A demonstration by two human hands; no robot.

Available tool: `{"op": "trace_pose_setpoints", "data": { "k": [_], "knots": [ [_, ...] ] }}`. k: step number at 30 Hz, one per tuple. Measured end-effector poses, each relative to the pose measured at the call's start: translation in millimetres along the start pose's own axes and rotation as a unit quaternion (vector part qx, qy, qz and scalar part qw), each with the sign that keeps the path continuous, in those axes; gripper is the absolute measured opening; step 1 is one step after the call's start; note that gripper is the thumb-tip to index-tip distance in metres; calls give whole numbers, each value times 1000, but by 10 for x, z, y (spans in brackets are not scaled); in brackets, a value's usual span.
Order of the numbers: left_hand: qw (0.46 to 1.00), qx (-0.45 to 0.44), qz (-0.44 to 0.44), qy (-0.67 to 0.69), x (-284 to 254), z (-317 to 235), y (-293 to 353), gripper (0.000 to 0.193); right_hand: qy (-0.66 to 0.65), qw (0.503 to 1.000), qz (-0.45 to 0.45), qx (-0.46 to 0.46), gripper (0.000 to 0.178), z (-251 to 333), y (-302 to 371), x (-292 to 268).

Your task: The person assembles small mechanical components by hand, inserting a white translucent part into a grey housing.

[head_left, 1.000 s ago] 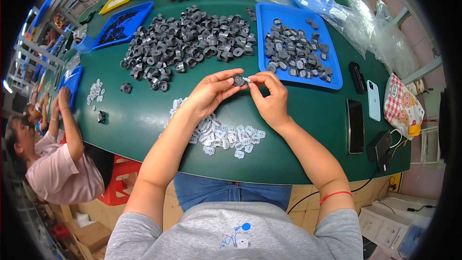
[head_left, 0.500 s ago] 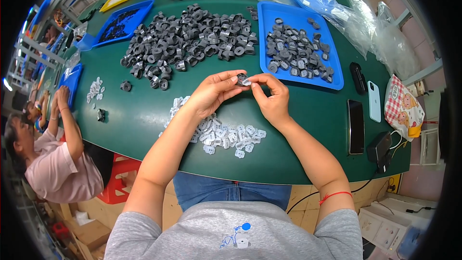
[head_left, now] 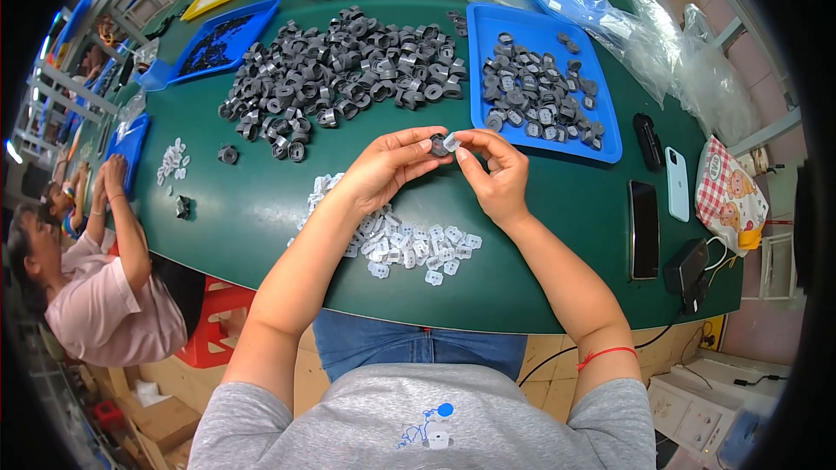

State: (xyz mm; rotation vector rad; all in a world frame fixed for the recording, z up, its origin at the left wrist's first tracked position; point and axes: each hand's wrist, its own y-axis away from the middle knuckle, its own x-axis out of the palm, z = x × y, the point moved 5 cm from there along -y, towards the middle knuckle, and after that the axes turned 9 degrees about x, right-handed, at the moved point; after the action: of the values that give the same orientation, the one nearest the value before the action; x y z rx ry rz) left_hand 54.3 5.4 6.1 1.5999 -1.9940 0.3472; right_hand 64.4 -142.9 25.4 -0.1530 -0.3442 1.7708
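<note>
Left hand (head_left: 383, 164) pinches a dark cap (head_left: 438, 147) between thumb and fingers; right hand (head_left: 500, 172) nips a white clip (head_left: 451, 142) at its rim, over the green table (head_left: 575, 209). Both look light, stiff, maybe slick: best gripped by the edges!

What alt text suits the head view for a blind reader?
A person's left hand holds a dark grey part over a green table, while the right hand holds a small pale piece up to it. Loose pale pieces lie in the foreground; behind are a heap of dark parts and a filled blue tray.
</note>
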Motion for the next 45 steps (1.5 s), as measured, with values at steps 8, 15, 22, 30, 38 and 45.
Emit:
{"op": "trace_pose_setpoints", "data": {
  "k": [8,15,22,30,38,45],
  "knots": [
    [1000,1,14,-8,-9,20,4,34,-16,999,-20,34,9,-102,-18,15],
    [997,15,-13,-73,-33,55,-18,33,143,989,28,9,9,-24,15,81],
    [992,54,-24,-114,-45,114,-24,29,108,992,-21,68,9,-71,20,44],
    [992,36,-21,-117,-3,130,-18,27,180,983,-30,31,8,-60,7,25],
    [991,31,-42,-125,-47,138,-24,27,139,989,-29,30,7,-133,-2,13],
    [987,30,-77,-137,-84,114,-17,28,-36,994,-29,96,10,-212,-13,-21]
  ]
}}
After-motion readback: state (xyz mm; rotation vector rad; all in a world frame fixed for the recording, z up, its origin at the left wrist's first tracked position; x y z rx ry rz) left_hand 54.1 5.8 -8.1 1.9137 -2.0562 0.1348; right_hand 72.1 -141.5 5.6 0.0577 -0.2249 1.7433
